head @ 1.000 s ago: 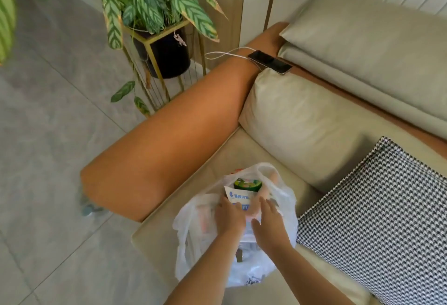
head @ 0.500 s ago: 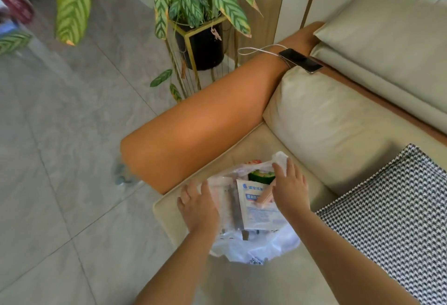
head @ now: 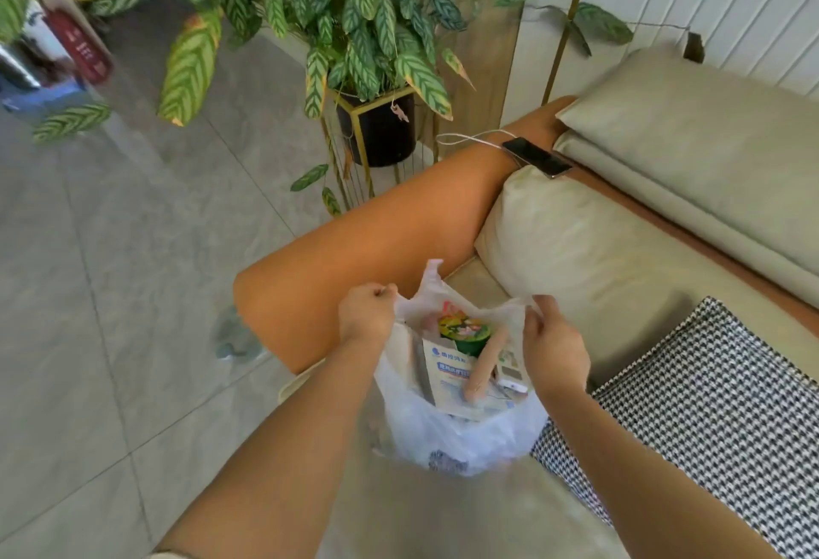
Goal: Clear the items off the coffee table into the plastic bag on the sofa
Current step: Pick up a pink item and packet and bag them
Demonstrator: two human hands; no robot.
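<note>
The white plastic bag (head: 461, 439) stands on the beige sofa seat (head: 443, 509) with its mouth pulled wide. My left hand (head: 365, 319) grips the bag's left handle in a fist. My right hand (head: 551, 348) pinches the right edge of the opening. Inside the bag lie a white-and-blue packet (head: 447, 374), a round green-lidded container (head: 463, 330), a pinkish stick-shaped item (head: 483, 370) and a small white box (head: 512, 374). The coffee table is out of view.
The orange sofa armrest (head: 376, 239) runs up to the left of the bag, with a black phone (head: 536, 157) and its cable on top. A houndstooth cushion (head: 709, 416) lies right of the bag. A potted plant (head: 376, 128) stands behind the armrest on grey floor tiles.
Both hands came off the items in the bag, took hold of its two sides and pulled the mouth up and apart. My view shifted left.
</note>
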